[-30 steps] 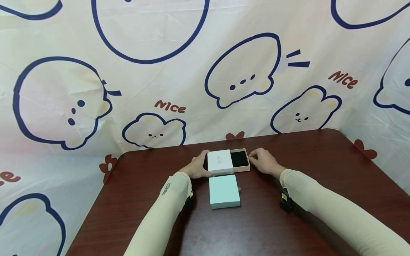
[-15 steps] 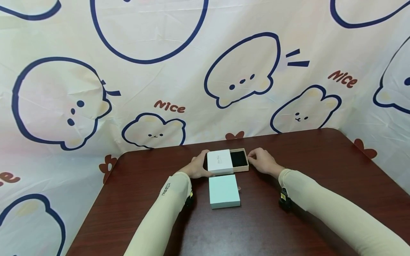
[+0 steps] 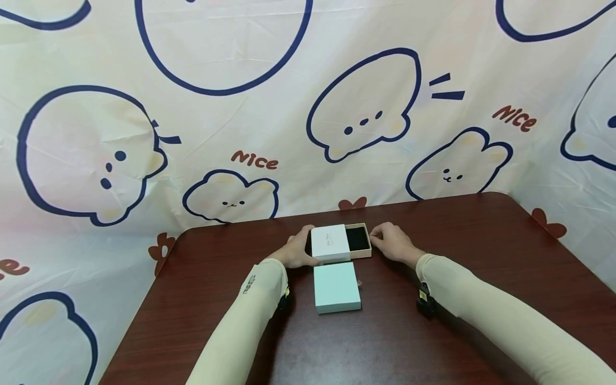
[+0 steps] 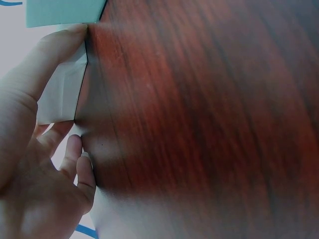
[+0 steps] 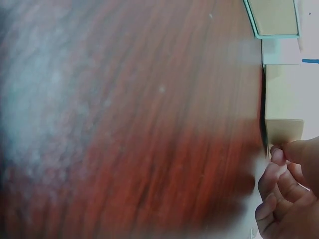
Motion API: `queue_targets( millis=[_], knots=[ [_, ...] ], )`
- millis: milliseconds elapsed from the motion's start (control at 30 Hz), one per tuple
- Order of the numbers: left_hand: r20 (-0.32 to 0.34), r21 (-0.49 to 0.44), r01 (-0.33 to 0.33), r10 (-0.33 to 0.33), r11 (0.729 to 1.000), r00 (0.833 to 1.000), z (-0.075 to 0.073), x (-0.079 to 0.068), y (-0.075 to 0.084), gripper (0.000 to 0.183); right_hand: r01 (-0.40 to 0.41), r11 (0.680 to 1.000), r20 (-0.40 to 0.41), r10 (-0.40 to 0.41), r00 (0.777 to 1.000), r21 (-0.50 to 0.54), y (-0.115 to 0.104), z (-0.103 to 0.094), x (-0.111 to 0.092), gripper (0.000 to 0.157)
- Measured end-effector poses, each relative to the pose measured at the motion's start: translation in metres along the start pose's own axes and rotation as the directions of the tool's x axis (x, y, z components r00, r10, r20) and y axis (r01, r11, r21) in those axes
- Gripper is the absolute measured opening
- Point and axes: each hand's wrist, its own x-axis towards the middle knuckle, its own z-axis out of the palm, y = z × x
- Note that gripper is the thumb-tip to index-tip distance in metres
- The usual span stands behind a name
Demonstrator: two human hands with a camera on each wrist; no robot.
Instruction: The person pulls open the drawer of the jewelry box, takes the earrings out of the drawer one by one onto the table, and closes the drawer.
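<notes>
My left hand [image 3: 295, 252] grips the left end of a white box sleeve [image 3: 329, 243] with small lettering on its lid. In the left wrist view the thumb lies along one side of the sleeve [image 4: 62, 94], and the other fingers reach behind it. A cream drawer [image 5: 284, 92] sticks out of the sleeve's right end, with a black liner [image 3: 357, 239] inside. At the drawer's outer end is my right hand [image 3: 392, 243]. Its thumb and forefinger tips meet there, the other fingers curled; any pull tab between them is hidden.
A closed pale teal box [image 3: 337, 287] lies just in front of the white one, with a small tab [image 3: 359, 284] at its right side. Both rest on a dark reddish wooden table [image 3: 385, 342]. A cartoon-printed cloth [image 3: 289, 107] hangs behind the table.
The drawer has slid a little way left into the white sleeve, and my right hand has moved left along with it. My left hand keeps its hold; the teal box stays put.
</notes>
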Motion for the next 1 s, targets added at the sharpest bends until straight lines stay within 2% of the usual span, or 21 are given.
queue_targets(
  millis=[367, 667, 1000],
  knots=[
    [0.001, 0.004, -0.002, 0.002, 1.000, 1.000, -0.0005, 0.0009, 0.0004, 0.101, 0.043, 0.999, -0.026, -0.043, 0.999, -0.014, -0.0031, 0.0010, 0.0002, 0.021],
    [0.000, 0.009, -0.002, 0.002, 1.000, 1.000, 0.0012, 0.0010, -0.0016, 0.100, 0.020, 1.000, -0.017, -0.020, 1.000, -0.013, -0.0056, 0.0036, 0.0000, 0.021],
    [-0.009, 0.017, -0.008, 0.008, 1.000, 1.000, 0.0005, 0.0011, -0.0008, 0.100, 0.033, 0.999, -0.027, -0.033, 0.999, -0.009, -0.0053, 0.0049, 0.0012, 0.021]
  ],
)
